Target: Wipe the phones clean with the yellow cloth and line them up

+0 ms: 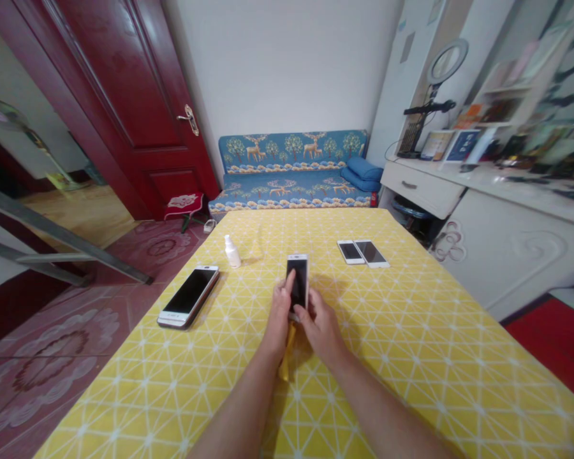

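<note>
One phone (301,269) lies clasped between my left grip (280,309) and right grip (323,326). I see its long axis pointing toward the bench's (306,220) far edge.

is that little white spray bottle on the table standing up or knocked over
Upright: the spray bottle rests on its base, nozzle on top.

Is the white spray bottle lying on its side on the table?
No, the white bottle stands upright on the yellow tablecloth, its narrow top pointing up.
</note>
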### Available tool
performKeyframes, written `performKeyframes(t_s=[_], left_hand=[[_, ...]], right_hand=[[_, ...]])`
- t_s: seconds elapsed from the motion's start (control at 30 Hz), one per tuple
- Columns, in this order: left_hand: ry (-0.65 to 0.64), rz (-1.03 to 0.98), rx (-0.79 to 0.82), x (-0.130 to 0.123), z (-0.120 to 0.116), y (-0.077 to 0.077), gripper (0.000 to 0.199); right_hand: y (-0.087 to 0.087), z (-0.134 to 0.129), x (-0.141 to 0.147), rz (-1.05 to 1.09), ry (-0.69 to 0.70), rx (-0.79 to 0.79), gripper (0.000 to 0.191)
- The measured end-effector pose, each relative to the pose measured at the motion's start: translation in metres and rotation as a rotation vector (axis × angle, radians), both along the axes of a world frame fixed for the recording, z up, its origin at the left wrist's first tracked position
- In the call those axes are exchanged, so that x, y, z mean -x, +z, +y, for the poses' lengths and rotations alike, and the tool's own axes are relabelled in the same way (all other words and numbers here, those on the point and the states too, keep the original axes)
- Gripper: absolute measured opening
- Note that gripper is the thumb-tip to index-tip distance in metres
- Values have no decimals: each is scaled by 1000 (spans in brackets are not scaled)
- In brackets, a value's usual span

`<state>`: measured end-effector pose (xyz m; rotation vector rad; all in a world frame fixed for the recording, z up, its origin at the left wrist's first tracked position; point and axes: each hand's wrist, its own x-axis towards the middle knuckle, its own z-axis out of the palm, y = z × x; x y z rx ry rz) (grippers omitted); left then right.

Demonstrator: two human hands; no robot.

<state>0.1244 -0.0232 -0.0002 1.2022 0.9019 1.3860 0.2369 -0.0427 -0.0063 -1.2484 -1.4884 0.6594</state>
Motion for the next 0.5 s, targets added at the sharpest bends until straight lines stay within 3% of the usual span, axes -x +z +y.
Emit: performKeyframes(t_s=[0.1,0.27,0.37,0.5], left_hand=[[-45,384,-205,-4,-3,-6,48],[-84,665,-343,-5,1,-22,64],[-107,780,-341,-5,3,-25,57],[-110,813,-348,-6,3,-21,48]], right_hand=[[-7,6,-5,133,-119,47,26],[-9,21,-35,278,-378,27,30],[-4,38,-79,243,-543,13,38],[3,65,-163,88,-821,86,42]])
